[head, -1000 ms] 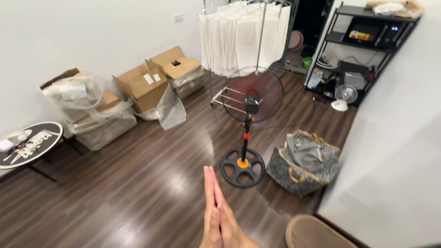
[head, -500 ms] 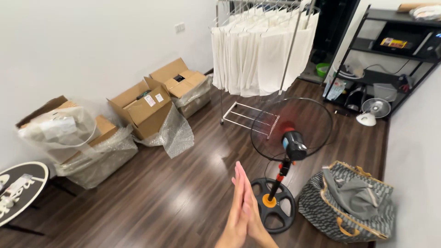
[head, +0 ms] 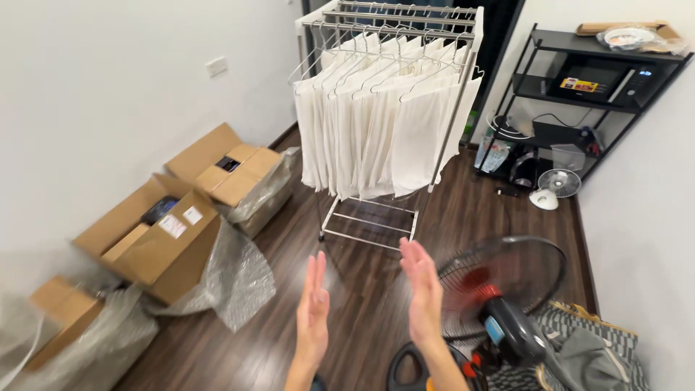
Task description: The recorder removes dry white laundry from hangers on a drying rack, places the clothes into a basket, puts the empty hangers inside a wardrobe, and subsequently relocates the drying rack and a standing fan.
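my left hand [head: 313, 313] and right hand [head: 422, 293] are raised flat, palms facing, apart, holding nothing. the fan [head: 499, 304] stands just beside my right hand at 4 o'clock; the rack [head: 391, 108] of white cloths is at 12, boxes [head: 181, 217] at 9.

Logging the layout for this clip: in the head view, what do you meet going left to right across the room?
Open cardboard boxes → bubble wrap → left hand → right hand → standing fan → small white fan.
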